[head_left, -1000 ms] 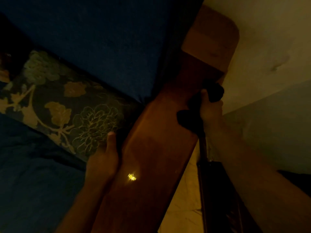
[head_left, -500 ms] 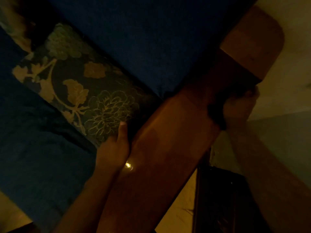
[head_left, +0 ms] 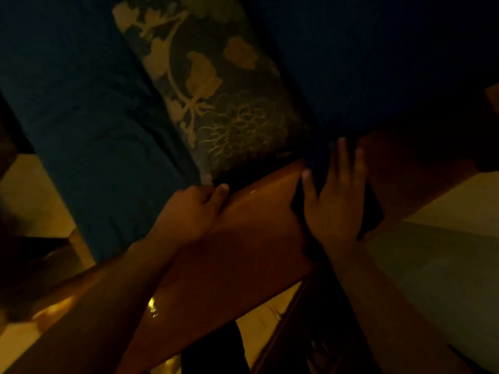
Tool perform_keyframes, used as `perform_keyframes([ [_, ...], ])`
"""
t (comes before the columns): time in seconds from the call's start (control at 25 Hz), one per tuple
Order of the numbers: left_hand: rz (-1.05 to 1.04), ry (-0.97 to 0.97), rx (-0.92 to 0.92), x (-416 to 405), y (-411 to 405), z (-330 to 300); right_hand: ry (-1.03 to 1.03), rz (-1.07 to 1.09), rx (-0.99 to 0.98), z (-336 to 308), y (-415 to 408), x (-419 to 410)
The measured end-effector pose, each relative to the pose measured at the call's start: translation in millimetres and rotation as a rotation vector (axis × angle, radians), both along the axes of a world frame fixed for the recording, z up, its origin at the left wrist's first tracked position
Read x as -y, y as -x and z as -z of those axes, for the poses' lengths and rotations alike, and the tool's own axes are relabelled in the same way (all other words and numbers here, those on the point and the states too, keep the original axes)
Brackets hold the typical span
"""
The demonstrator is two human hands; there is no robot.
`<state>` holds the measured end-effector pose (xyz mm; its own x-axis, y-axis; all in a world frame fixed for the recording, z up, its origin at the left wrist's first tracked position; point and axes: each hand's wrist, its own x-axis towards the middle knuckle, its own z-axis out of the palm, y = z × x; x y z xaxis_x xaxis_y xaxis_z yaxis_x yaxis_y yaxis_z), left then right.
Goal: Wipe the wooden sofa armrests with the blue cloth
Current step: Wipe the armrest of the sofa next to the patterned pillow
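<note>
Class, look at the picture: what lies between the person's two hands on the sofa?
In the head view, bare wooden armrest separates left hand from right hand.

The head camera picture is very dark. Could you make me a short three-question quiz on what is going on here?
1. True or false: the right hand lies flat with straight fingers on the cloth.
2. What does the cloth lie on? A) the flowered cushion B) the wooden armrest C) the floor
3. Fill in: the left hand rests on the armrest's edge on the ___ side.

Key: 1 true; 2 B; 3 cushion
</note>
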<state>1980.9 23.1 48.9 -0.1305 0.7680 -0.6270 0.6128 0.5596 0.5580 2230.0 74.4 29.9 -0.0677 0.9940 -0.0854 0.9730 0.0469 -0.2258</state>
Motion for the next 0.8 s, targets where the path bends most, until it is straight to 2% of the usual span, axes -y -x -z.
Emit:
perform_keyframes([
  [0.04, 0.003, 0.000, -0.031, 16, 15, 0, 0.018, -0.275, 0.043, -1, -5, 19],
  [0.08, -0.004, -0.002, -0.077, 34, 31, 1, 0.037, -0.448, 0.074, -5, -14, 17],
  [0.12, -0.012, -0.002, -0.132, 51, 47, 3, 0.051, -0.470, 0.087, -8, -21, 2],
  [0.24, -0.068, 0.028, -0.268, 96, 83, 6, 0.077, -0.043, 0.124, -15, 5, -37],
  [0.28, -0.098, 0.022, -0.286, 105, 90, 7, 0.086, -0.072, 0.196, -13, 36, -30],
  [0.32, -0.113, 0.004, -0.304, 112, 95, 11, 0.099, -0.207, 0.263, -12, 77, -15],
  [0.44, -0.150, -0.036, -0.361, 139, 110, 11, 0.345, -0.727, 0.175, -6, 178, 49],
  [0.48, -0.188, -0.044, -0.339, 149, 117, 8, 0.424, -0.770, 0.189, -7, 185, 50],
  [0.6, -0.081, 0.142, -0.407, 172, 162, 16, 0.643, -0.598, 0.411, 14, 148, -13],
  [0.68, -0.163, 0.302, -0.305, 187, 185, 14, 0.698, -0.439, 0.600, 13, 110, -47],
  [0.72, -0.280, 0.304, -0.178, 190, 190, 16, 0.713, -0.363, 0.669, 11, 100, -54],
  [0.8, -0.615, 0.239, 0.162, 212, 195, 9, 0.686, -0.367, 0.623, 3, 140, -34],
])
